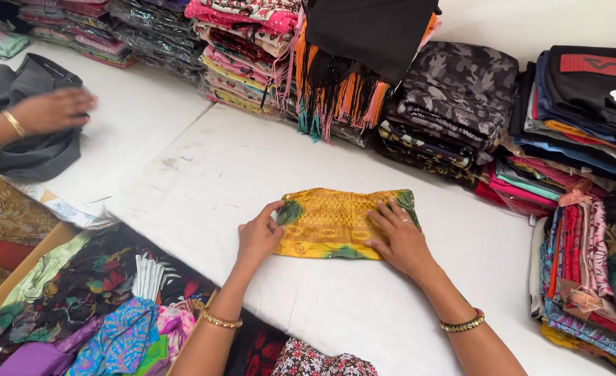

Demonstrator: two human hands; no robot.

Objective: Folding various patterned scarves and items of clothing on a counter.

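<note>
A folded yellow cloth (pixel 332 221) with green patches at its corners lies on the white table (pixel 203 160). My left hand (pixel 258 237) grips its left edge between thumb and fingers. My right hand (pixel 402 240) lies flat on the cloth's right end, fingers spread, pressing it down. Both wrists wear gold bangles.
Stacks of folded fabrics (pixel 454 104) line the table's far side and right edge (pixel 587 264). A black fringed cloth (pixel 350 63) hangs over one stack. Another person's hand (pixel 50 110) rests on a grey garment (pixel 29 132) at the left. A box of colourful cloths (pixel 106 306) sits near left.
</note>
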